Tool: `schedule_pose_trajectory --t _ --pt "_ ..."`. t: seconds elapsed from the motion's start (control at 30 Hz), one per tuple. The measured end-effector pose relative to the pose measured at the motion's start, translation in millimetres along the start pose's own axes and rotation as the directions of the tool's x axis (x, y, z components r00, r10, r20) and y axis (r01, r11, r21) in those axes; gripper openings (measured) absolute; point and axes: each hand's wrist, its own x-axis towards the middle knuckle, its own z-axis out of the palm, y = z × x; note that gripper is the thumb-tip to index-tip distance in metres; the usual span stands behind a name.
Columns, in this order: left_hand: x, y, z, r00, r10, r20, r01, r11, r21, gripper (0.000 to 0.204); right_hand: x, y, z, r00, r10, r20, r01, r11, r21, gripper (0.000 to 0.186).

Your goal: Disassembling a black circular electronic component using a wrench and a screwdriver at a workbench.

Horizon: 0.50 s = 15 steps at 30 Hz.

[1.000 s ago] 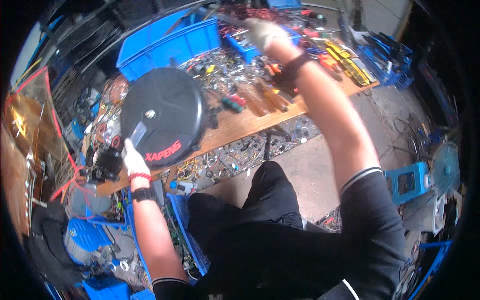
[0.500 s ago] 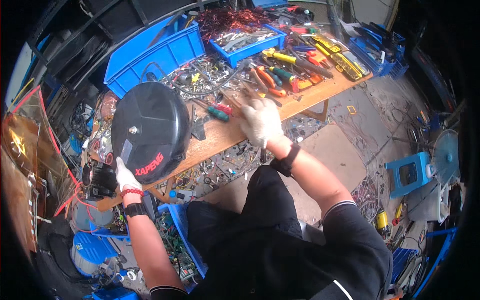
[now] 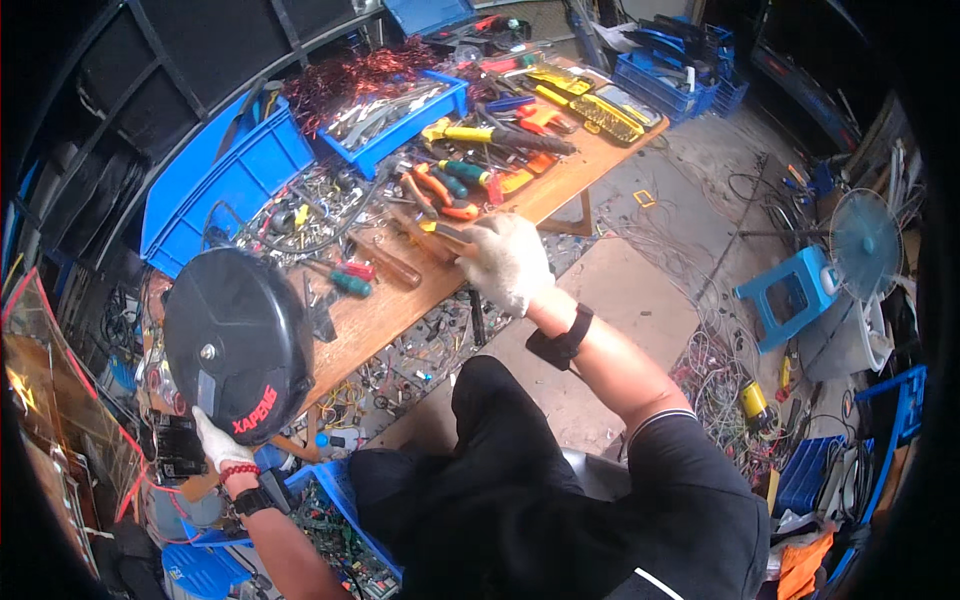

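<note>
A large round black housing (image 3: pixel 240 310) with a metal bolt in its centre and red lettering stands at the left end of the wooden table (image 3: pixel 375 320). My left hand (image 3: pixel 218 440), in a white glove, grips its lower rim; the fingers underneath are hidden. My right hand (image 3: pixel 510 262), gloved too, is closed around a yellow-and-black tool (image 3: pixel 445 232), whose exact kind I cannot make out. It is above the table's front edge. Beside it lie a brown-handled tool (image 3: pixel 395 265), a green-handled screwdriver (image 3: pixel 348 284) and orange-handled pliers (image 3: pixel 432 187).
Behind the housing are a blue crate (image 3: pixel 225 165) and a heap of small metal parts (image 3: pixel 300 215). A blue tray of metal pieces (image 3: pixel 395 120) and a hammer (image 3: pixel 490 135) lie farther right. A blue stool (image 3: pixel 785 300) and a fan (image 3: pixel 865 245) stand at the right.
My right hand, earlier blurred over the tools, now holds the yellow-and-black tool. The whole scene has shifted left in view. My left hand stays on the housing's rim.
</note>
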Motion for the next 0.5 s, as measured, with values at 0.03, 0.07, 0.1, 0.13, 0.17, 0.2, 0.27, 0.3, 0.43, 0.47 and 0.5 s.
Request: schedule_pose_trajectory --t 0.03,0.07,0.1,0.13,0.17,0.2,0.27,0.3,0.43,0.47,0.5 --pt "-2.5 -1.4 5.3 1.0 -0.003 0.013 0.003 1.0 0.002 0.081 0.5 11.7 -7.8 0.999 0.031 -0.024 -0.031 0.999 -0.017 0.033" --pt "-4.5 -0.4 9.2 0.997 -0.062 0.04 0.064 0.997 -0.051 0.08 0.3 25.3 -16.4 0.998 0.04 -0.046 -0.043 0.997 -0.063 0.033" --pt "-8.7 1.6 13.4 0.991 -0.117 0.07 0.124 0.987 -0.102 0.08 0.7 39.7 -26.8 0.996 0.048 -0.069 -0.055 0.993 -0.109 0.032" --pt "-12.0 1.2 13.5 0.994 -0.104 0.029 0.106 0.991 -0.086 0.081 3.1 53.3 -33.1 0.99 0.111 -0.081 -0.122 0.981 -0.148 0.033" --pt "-14.0 1.6 9.2 0.982 -0.17 0.075 0.179 0.977 -0.117 0.082 6.2 67.8 -39.0 0.98 0.173 -0.095 -0.188 0.965 -0.185 0.033" --pt "-22.3 2.4 10.7 0.992 -0.101 0.075 0.11 0.987 -0.119 0.082 9.2 85.1 -45.3 0.97 0.221 -0.105 -0.239 0.95 -0.204 0.034" --pt "-45.1 0.6 22.5 0.993 0.102 -0.058 -0.101 0.995 0.019 0.081 13.7 123.1 -58.8 0.935 0.314 -0.166 -0.348 0.902 -0.257 0.035" --pt "-36.2 -3.3 3.9 0.975 0.209 -0.073 -0.201 0.974 0.103 0.079 20.0 135.9 -66.4 0.919 0.358 -0.166 -0.39 0.885 -0.253 0.037" --pt "-54.9 -0.5 5.3 0.844 0.528 -0.096 -0.422 0.763 0.489 0.072 27.0 195.2 -81.7 0.797 0.584 -0.151 -0.603 0.778 -0.175 0.047" --pt "-55.0 2.3 0.7 0.741 0.671 0.02 -0.524 0.56 0.641 0.07 30.4 207.4 -77.2 0.779 0.623 -0.074 -0.627 0.767 -0.137 0.053" --pt "-69.9 10.2 13.2 0.745 0.667 0.018 -0.517 0.56 0.647 0.07 33.7 213.3 -74.2 0.778 0.625 -0.065 -0.627 0.766 -0.14 0.053"
